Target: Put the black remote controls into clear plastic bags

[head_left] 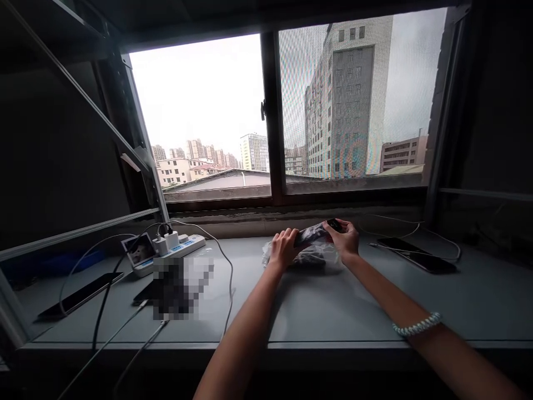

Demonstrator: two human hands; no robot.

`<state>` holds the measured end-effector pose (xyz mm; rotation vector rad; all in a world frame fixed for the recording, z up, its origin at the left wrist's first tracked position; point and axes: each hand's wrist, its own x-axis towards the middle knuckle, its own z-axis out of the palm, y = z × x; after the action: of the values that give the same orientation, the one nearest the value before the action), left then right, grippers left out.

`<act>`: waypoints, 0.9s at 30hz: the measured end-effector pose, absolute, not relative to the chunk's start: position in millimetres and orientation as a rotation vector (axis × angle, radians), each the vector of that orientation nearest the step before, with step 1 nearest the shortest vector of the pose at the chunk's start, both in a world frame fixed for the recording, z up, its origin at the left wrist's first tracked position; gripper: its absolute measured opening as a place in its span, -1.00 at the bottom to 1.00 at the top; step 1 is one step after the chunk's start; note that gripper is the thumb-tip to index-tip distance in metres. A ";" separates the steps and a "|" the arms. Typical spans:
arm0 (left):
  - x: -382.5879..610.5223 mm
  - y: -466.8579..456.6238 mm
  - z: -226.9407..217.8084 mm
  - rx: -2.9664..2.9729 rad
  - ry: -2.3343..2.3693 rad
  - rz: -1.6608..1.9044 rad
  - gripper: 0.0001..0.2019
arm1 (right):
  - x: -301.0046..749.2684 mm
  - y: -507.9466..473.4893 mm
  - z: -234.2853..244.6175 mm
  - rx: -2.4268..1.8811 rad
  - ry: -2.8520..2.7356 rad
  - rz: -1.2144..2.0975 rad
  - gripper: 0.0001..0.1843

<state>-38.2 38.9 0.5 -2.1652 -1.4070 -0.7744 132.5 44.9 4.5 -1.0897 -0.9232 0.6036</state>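
Observation:
My left hand is closed around the left end of a dark item in clear plastic wrapping. At the other end, my right hand pinches its black tip, thumb on top. The item is raised a little above the table and tilted, its right end higher. Underneath it lies a second dark bundle in a clear plastic bag, partly hidden by my hands. What exactly is inside the plastic I cannot make out. A pale coiled band circles my right forearm.
A white power strip with plugged-in chargers stands at the left, cables trailing over the table edge. Phones or tablets lie left and right. Part of the left side is pixelated. Behind the grey table is a window; metal shelf posts flank it.

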 end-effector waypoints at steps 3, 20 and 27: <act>-37.9 39.0 0.8 -2.166 -1.415 -0.776 -0.57 | 135.3 50.2 1.1 -1.061 -0.935 0.621 -0.48; -29.3 36.0 6.7 -2.124 -1.457 -0.678 -0.62 | 136.9 59.4 -8.1 -1.159 -1.169 0.364 -0.50; -23.6 33.6 7.1 -2.137 -1.452 -0.644 -0.62 | 138.9 59.7 -9.0 -1.175 -1.145 0.410 -0.56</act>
<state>-23.6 33.6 7.1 -2.1367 -1.4522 -0.6435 138.9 59.7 -9.0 -1.1748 -1.1453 0.4098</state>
